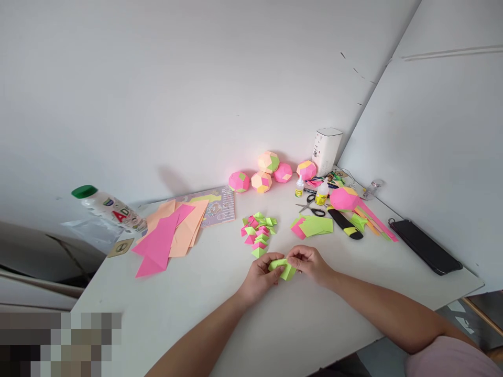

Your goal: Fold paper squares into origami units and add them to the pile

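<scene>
A small piece of lime-green paper [288, 271], partly folded, is held over the near part of the white table [220, 314]. My left hand [260, 275] pinches its left side between thumb and fingers. At its upper right, my right hand [312, 263] grips the paper with closed fingertips. Some of the paper is hidden behind the fingers. Just beyond my left hand lies a pile of small folded green and pink paper pieces [258, 230]. A stack of flat green and pink paper slips [317, 225] rests beyond my right hand.
Pink and peach sheets [159, 246] lie left beside a tilted white bottle [108, 207]. Paper balls [261, 181] line the wall. Scissors [312, 207], glue bottles [322, 193] and a black-yellow cutter [345, 222] sit back right. A black pouch [426, 246] lies near the right edge.
</scene>
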A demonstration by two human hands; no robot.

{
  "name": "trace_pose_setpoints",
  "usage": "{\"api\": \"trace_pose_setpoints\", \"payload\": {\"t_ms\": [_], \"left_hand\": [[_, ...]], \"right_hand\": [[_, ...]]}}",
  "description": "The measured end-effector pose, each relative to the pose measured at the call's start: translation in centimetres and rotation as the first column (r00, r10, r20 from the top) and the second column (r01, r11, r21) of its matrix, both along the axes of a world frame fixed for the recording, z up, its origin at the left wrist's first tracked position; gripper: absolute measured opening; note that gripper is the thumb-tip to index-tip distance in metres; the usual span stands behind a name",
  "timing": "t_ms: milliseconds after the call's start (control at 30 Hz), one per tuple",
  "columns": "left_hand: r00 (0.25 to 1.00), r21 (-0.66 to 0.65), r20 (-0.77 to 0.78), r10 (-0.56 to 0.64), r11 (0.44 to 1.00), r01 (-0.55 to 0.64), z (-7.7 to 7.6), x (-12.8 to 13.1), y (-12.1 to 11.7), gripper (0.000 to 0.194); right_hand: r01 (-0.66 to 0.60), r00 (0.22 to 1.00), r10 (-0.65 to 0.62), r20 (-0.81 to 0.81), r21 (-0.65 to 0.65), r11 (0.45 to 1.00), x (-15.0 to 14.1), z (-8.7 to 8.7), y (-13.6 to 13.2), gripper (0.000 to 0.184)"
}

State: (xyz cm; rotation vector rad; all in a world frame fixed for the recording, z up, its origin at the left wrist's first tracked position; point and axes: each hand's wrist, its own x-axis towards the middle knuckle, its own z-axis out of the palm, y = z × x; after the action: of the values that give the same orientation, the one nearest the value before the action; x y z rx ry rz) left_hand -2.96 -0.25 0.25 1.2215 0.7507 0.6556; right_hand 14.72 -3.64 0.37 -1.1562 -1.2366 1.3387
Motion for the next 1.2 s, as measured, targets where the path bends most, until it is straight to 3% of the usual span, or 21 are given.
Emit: {"api": "trace_pose_setpoints", "payload": {"t_ms": [167,333,567,733,967,1100,1200], "left_hand": [[1.0,-0.023,0.012,0.018,1.0,-0.017,0.0,0.0,0.2,0.037],[1.0,0.017,-0.016,-0.024,1.0,0.024,-0.1,0.1,0.0,0.035],[0.998,0.004,0.007,0.064,0.998,-0.065,-0.3,0.4,0.0,0.046],[0.998,0.013,-0.003,0.057,0.998,-0.057,-0.3,0.4,0.0,0.046],[0.999,0.052,-0.034,-0.006,0.999,0.008,0.2,0.3,-0.1,0.044],[1.0,0.064,-0.006,-0.011,0.998,0.011,0.2,0.3,0.0,0.038],[1.0,0.065,-0.031,-0.002,0.998,0.004,0.1,0.2,0.0,0.038]], "right_hand": [[0.077,0.997,-0.078,0.02,0.033,0.996,-0.1,0.3,0.0,0.027],[0.025,0.977,-0.068,0.2,0.211,0.977,-0.4,0.4,-0.1,0.023],[0.01,0.981,-0.029,0.193,0.099,0.995,-0.4,-0.5,-0.2,0.025],[-0.053,0.973,0.021,0.231,0.133,0.99,-0.4,-0.6,-0.3,0.027],[0.049,0.967,-0.094,0.235,0.19,0.98,-0.4,-0.5,-0.4,0.028],[0.047,0.966,-0.087,0.243,0.165,0.985,-0.4,-0.4,-0.2,0.028],[0.042,0.962,-0.1,0.256,0.221,0.974,-0.4,-0.3,0.0,0.025]]}}
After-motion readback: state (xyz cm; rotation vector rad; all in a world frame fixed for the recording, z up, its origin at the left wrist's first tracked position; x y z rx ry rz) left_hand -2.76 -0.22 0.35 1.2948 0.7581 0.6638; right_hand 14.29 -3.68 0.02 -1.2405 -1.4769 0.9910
